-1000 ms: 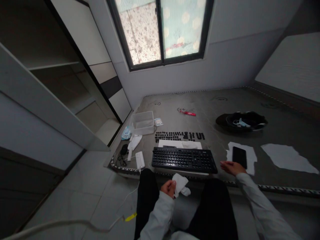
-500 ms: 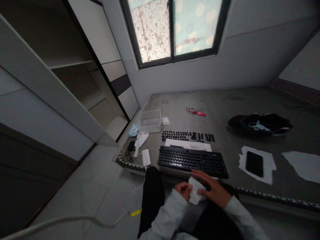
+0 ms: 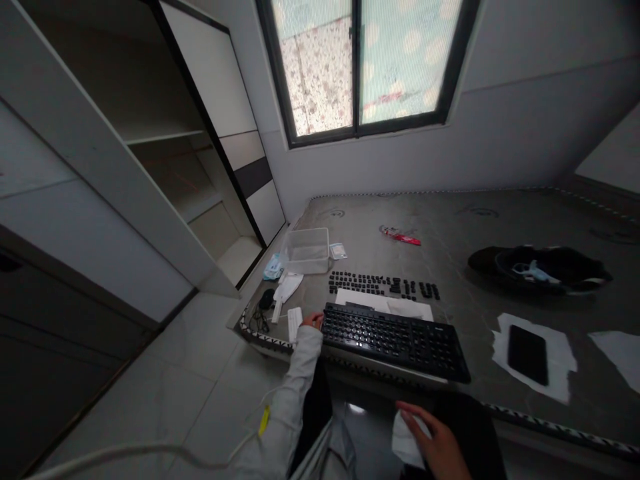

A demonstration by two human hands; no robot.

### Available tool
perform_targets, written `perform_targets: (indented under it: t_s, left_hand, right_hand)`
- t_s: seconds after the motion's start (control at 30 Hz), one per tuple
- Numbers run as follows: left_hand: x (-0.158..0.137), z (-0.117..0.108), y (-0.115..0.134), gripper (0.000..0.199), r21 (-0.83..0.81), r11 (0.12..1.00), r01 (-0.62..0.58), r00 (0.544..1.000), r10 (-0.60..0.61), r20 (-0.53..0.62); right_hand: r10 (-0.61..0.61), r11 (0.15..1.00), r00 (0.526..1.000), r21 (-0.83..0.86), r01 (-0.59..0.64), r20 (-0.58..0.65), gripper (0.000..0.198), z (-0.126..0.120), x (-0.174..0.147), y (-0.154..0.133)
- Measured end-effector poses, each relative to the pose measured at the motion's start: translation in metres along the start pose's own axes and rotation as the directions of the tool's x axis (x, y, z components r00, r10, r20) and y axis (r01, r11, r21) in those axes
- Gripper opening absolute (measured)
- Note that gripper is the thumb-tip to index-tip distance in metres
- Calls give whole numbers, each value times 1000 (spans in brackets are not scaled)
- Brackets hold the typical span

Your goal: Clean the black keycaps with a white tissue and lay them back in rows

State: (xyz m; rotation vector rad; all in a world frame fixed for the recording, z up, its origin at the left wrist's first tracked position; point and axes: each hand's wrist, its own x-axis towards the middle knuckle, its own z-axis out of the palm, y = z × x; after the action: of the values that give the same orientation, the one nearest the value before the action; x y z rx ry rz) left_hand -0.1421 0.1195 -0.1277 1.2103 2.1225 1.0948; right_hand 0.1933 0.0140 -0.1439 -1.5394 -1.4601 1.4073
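Note:
My left hand (image 3: 313, 321) is at the left end of a black keyboard (image 3: 393, 343), its fingers closed on that edge. The keyboard lies along the front of the bed, its keycaps off, with bare switch posts showing. Low in the view, my right hand (image 3: 434, 437) pinches a crumpled white tissue (image 3: 407, 439) above my lap. Behind the keyboard, loose black keycaps (image 3: 363, 283) are set out in rows. White paper (image 3: 383, 303) lies between them and the keyboard.
A white power strip (image 3: 295, 324) sits left of my hand, near a white brush-like tool (image 3: 287, 291) and a black mouse (image 3: 267, 299). Farther back stand a clear plastic box (image 3: 306, 251) and a red packet (image 3: 401, 237). Rightward are a phone (image 3: 528, 354) on paper and a black cap-like item (image 3: 500, 270).
My left hand has left the tissue and moved up and left to the keyboard's left end. My right hand has drawn down toward me, keeping the tissue. The view has shifted slightly.

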Motion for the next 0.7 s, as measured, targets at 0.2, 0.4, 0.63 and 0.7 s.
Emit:
perform_targets:
  t_s: [0.2,0.4,0.63,0.7]
  left_hand:
    - [41,1,-12,21,90,981,-174,984,169,64]
    - [51,9,-20,10,147,959,-241,965,222,137]
    - [60,20,-15,16,210,961,-180,984,175,43]
    - [60,22,-15,17,205,962,-179,984,178,25]
  right_hand:
    - [16,1000,999,6,-17,43,50,13,-5,5]
    - [1,1000,1000,-18,-1,20,48,5,-3,-1]
    - [32,997,999,-70,-32,3,47,-2,2,17]
    - [30,997,1000,-68,-30,-2,47,-1,3,21]
